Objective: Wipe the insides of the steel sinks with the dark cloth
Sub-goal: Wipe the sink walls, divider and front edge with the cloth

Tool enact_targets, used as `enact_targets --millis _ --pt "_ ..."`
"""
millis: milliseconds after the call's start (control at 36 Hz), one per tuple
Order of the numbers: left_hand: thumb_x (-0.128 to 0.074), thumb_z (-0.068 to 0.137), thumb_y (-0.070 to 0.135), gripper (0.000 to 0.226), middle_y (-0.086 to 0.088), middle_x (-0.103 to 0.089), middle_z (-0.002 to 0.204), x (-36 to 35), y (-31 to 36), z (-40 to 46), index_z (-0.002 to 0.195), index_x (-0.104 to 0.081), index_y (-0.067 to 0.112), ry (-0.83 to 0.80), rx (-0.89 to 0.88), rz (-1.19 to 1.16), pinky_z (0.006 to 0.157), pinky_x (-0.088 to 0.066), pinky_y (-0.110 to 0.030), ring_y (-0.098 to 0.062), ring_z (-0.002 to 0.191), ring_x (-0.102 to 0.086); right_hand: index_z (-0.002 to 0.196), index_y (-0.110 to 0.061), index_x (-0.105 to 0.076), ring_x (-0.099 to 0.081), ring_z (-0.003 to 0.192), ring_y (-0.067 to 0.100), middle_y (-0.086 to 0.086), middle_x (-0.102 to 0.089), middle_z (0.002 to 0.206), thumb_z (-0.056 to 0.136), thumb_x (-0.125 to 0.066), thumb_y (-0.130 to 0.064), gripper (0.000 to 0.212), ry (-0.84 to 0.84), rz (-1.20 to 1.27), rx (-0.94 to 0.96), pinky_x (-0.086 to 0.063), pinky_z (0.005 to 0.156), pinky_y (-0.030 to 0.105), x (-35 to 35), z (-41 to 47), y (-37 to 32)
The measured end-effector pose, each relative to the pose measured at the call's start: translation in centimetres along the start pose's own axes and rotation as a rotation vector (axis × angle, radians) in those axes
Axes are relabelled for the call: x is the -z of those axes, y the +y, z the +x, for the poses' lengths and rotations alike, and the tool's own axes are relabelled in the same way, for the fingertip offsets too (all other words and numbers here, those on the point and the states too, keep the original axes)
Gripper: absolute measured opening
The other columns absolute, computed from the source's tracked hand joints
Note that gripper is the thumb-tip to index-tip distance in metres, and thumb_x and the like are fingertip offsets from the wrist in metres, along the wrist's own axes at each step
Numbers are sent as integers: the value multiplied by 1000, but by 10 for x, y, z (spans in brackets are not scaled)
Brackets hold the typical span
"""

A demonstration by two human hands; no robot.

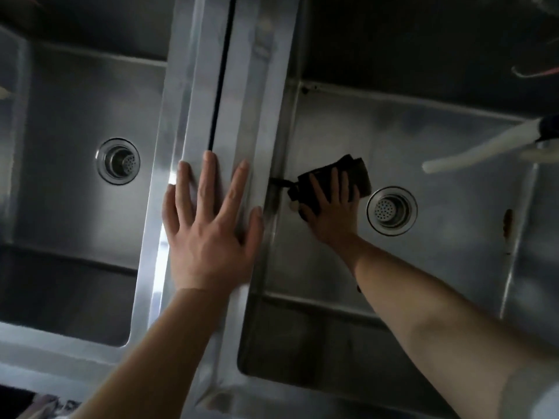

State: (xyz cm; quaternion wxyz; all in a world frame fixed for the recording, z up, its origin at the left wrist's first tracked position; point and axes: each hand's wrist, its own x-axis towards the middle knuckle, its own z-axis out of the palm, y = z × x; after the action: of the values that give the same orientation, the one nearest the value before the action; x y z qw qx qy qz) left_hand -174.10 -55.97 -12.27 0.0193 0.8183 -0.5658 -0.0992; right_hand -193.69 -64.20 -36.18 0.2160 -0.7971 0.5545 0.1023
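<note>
Cloth (338, 179), dark and folded, lies on the floor of the right sink (438, 267), centre right of frame, just left of the drain (391, 210) and near the sink's left wall. Right hand (331, 211) presses it flat, fingers straight and spread on top; the grip is not closed round it. Left hand (208, 225) rests open, palm down, on the steel divider (230, 116) between the sinks, centre of frame. Left sink (75, 222) holds nothing but its own drain (118, 161). White hose (484, 149) enters from the right edge.

Judgement: cloth is soft, light and limp, likely to bunch on slick steel; best held under a flat palm over its middle.
</note>
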Motion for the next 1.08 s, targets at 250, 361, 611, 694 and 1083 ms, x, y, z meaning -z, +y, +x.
enact_targets --millis 250,361,611,694,1083 --pt "-42 95 52 63 -3 -11 166 2 0 0 154 -27 36 -4 9 -11 122 -6 -53 -34 153 -1 159 -34 0 9 153 37 13 6 167 93 -20 -72 79 275 348 -792 6 119 59 67 159 -7" --pt "-44 95 51 63 -5 -14 165 3 0 0 154 -29 35 -5 9 -6 122 -7 -53 -36 152 -4 159 -31 -4 3 153 36 9 1 168 95 -15 -68 74 291 315 -852 0 121 56 82 181 -27" --pt "-46 93 51 63 -5 -18 165 2 0 2 153 -32 35 28 14 -28 122 -9 -51 -34 152 -6 159 -30 -5 4 155 28 10 3 168 98 -29 -62 74 232 140 -359 2 123 45 65 124 26" --pt "-45 93 51 63 -5 -18 165 1 0 1 153 -32 35 37 11 -30 122 -9 -51 -34 152 -6 159 -31 -2 9 154 30 10 7 167 99 -26 -62 72 235 157 -454 4 123 49 66 145 9" --pt "-44 93 52 62 -3 -16 165 0 1 -1 152 -32 37 45 20 -25 120 -9 -51 -33 152 -7 156 -43 -2 9 150 48 21 9 165 102 -37 -47 64 37 48 -226 -2 115 68 80 171 -51"
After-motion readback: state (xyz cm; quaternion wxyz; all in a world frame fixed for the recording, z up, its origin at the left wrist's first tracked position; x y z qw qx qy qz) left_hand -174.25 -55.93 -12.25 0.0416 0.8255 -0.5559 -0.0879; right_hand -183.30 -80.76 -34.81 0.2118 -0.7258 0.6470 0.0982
